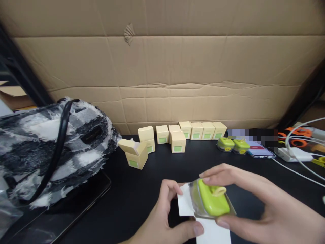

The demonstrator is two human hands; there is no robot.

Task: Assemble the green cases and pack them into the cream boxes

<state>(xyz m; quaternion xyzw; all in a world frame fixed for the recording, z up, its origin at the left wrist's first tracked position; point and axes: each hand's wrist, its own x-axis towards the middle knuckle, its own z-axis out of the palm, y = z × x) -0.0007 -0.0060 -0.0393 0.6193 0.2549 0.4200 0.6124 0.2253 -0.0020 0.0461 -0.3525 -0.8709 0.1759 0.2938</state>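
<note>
Both hands hold a lime-green rounded plastic case in its clear wrapper, low over the black surface (pixel 142 176).

The right hand (pixel 254 203) pinches the green case (pixel 213 200) between thumb and fingers; the left hand (pixel 165 210) closes on a white paper slip (pixel 185 203) beside it. A firm, even pinch should keep the paper flat. Beyond the case stand small cream cardboard boxes (pixel 177 140), two more green cases (pixel 232 145), a phone (pixel 260 150).

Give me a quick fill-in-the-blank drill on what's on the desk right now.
The right hand and left hand hold a ____ green case in clear wrap.
Two more green cases sit beside a ____.
One small box has its flap ____.
Missing words: lime; phone; open
</note>
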